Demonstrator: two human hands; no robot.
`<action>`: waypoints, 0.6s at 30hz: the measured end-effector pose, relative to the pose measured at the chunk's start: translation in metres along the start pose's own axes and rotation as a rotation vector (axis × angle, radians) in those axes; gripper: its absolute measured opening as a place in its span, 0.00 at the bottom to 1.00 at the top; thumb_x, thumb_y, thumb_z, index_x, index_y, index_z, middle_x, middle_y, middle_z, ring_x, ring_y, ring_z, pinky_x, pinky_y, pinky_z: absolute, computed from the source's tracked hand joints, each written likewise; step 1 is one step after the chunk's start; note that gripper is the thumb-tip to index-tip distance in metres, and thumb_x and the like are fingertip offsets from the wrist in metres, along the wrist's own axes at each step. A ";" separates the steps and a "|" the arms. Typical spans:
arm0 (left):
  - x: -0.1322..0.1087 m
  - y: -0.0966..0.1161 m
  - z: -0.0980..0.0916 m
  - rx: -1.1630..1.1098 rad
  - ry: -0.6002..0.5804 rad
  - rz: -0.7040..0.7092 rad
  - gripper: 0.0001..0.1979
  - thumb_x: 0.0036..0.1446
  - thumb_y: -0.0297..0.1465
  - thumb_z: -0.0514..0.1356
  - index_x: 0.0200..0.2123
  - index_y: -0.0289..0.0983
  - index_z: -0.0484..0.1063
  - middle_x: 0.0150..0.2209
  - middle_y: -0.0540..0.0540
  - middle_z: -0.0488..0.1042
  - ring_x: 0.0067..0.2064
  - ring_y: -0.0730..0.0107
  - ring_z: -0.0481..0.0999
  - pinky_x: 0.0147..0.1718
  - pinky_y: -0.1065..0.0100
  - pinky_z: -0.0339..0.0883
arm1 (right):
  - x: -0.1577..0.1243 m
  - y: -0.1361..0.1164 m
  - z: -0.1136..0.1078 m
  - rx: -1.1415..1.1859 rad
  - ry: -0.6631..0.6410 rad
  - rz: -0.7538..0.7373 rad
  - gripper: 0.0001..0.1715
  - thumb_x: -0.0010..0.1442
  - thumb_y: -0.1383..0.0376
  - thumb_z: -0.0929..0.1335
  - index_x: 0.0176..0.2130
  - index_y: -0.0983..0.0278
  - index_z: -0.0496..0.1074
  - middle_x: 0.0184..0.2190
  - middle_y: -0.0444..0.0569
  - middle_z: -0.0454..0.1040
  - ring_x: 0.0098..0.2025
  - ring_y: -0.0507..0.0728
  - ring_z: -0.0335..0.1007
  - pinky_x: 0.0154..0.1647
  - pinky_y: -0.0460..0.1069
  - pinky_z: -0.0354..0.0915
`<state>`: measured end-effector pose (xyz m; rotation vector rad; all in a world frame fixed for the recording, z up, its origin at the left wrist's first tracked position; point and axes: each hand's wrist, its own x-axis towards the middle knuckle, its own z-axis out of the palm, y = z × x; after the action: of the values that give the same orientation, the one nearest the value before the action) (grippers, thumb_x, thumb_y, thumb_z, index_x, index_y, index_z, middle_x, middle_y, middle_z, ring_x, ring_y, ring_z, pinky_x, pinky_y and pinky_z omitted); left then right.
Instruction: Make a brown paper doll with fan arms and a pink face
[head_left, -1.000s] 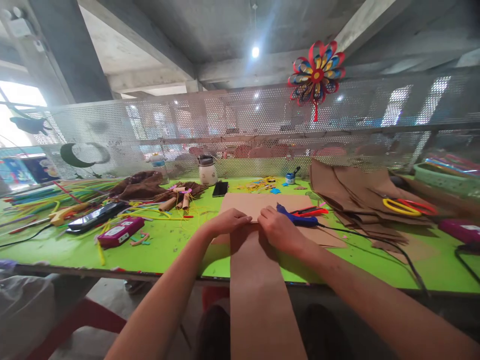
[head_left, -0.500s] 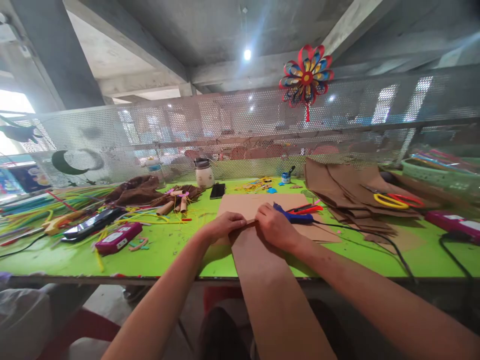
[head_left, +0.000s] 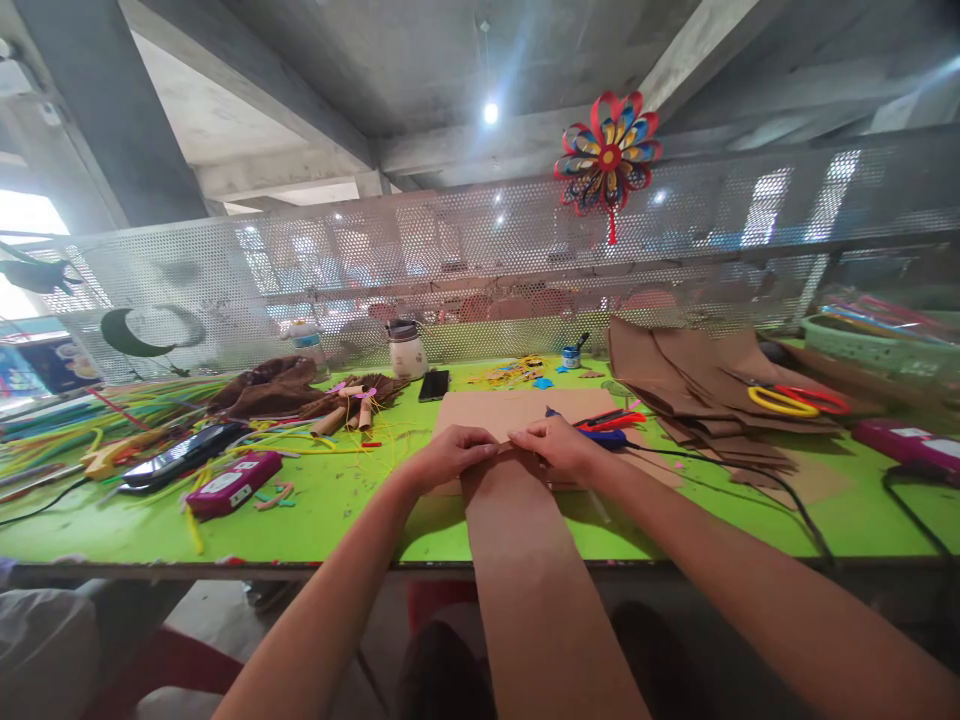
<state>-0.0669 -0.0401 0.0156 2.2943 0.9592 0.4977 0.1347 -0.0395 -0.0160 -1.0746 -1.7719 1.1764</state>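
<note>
A long strip of brown paper [head_left: 536,580] hangs over the front edge of the green table, its far end on the tabletop. My left hand [head_left: 454,455] pinches the left part of that far end between thumb and fingers. At the right part of the same end, my right hand [head_left: 551,445] has thumb and fingers closed on the paper. Beneath and beyond both hands lies a flat light-brown sheet [head_left: 487,405]. Just right of my right hand is a blue tool [head_left: 606,438] with a black cord, partly hidden by the hand.
Brown paper sheets [head_left: 667,370] and yellow-red scissors [head_left: 784,402] lie at the right. Purple power strips [head_left: 234,483] sit on both sides. A phone [head_left: 434,385], a jar [head_left: 406,350] and paper rolls [head_left: 330,418] stand or lie behind. A perforated screen [head_left: 450,250] borders the green table [head_left: 315,530].
My right hand has flattened and turned, its fingers now lower along the paper's far end. My left hand has shifted slightly right. The view has moved a little.
</note>
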 end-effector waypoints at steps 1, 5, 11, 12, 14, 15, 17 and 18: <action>0.000 0.000 0.000 0.003 0.003 0.000 0.16 0.57 0.40 0.51 0.30 0.33 0.69 0.25 0.51 0.63 0.29 0.75 0.59 0.28 0.73 0.55 | 0.000 0.000 0.000 0.008 0.001 -0.010 0.24 0.50 0.49 0.66 0.18 0.65 0.62 0.12 0.38 0.58 0.15 0.46 0.52 0.16 0.43 0.48; -0.001 0.001 0.001 0.001 0.017 -0.023 0.15 0.56 0.39 0.53 0.31 0.33 0.71 0.26 0.50 0.66 0.29 0.74 0.61 0.29 0.73 0.56 | 0.001 0.002 0.000 0.010 0.006 -0.029 0.25 0.47 0.47 0.67 0.18 0.65 0.62 0.11 0.37 0.57 0.15 0.46 0.50 0.16 0.44 0.47; -0.001 -0.001 0.003 -0.026 0.028 -0.043 0.14 0.54 0.38 0.55 0.34 0.33 0.74 0.29 0.48 0.71 0.30 0.73 0.65 0.30 0.72 0.58 | 0.003 0.006 -0.002 0.005 -0.054 -0.055 0.25 0.49 0.48 0.66 0.16 0.64 0.60 0.09 0.36 0.56 0.13 0.46 0.49 0.15 0.44 0.46; -0.001 -0.002 0.003 -0.020 0.037 -0.042 0.14 0.54 0.37 0.55 0.34 0.33 0.74 0.29 0.48 0.72 0.30 0.73 0.66 0.30 0.72 0.59 | 0.003 0.006 -0.002 0.025 -0.060 -0.051 0.25 0.49 0.49 0.66 0.15 0.64 0.59 0.09 0.36 0.55 0.13 0.46 0.48 0.15 0.44 0.45; -0.001 -0.002 0.004 0.004 0.063 -0.042 0.13 0.54 0.36 0.55 0.33 0.32 0.74 0.30 0.47 0.73 0.31 0.73 0.66 0.30 0.72 0.59 | 0.004 0.006 -0.002 0.065 -0.056 -0.038 0.25 0.49 0.49 0.66 0.16 0.64 0.59 0.09 0.36 0.55 0.13 0.45 0.47 0.15 0.44 0.45; -0.001 -0.002 0.004 0.018 0.078 -0.042 0.13 0.54 0.36 0.55 0.33 0.32 0.74 0.30 0.46 0.73 0.31 0.73 0.67 0.30 0.72 0.60 | 0.004 0.006 -0.002 0.074 -0.052 -0.033 0.24 0.49 0.49 0.66 0.17 0.65 0.61 0.10 0.36 0.56 0.13 0.45 0.48 0.15 0.44 0.45; 0.000 -0.003 0.005 0.048 0.105 -0.036 0.12 0.54 0.35 0.55 0.32 0.32 0.74 0.30 0.46 0.73 0.31 0.72 0.67 0.31 0.72 0.60 | 0.004 0.006 0.000 0.055 -0.046 -0.036 0.22 0.49 0.50 0.67 0.20 0.66 0.65 0.12 0.37 0.60 0.15 0.46 0.51 0.16 0.43 0.47; 0.000 -0.004 0.005 0.062 0.116 -0.032 0.12 0.54 0.34 0.55 0.32 0.32 0.74 0.29 0.47 0.74 0.31 0.72 0.68 0.31 0.72 0.61 | 0.004 0.006 0.000 0.040 -0.043 -0.043 0.21 0.49 0.51 0.67 0.23 0.67 0.68 0.14 0.39 0.62 0.16 0.46 0.53 0.17 0.43 0.49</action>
<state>-0.0657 -0.0399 0.0091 2.3224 1.0793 0.6002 0.1344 -0.0344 -0.0210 -0.9897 -1.7877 1.2114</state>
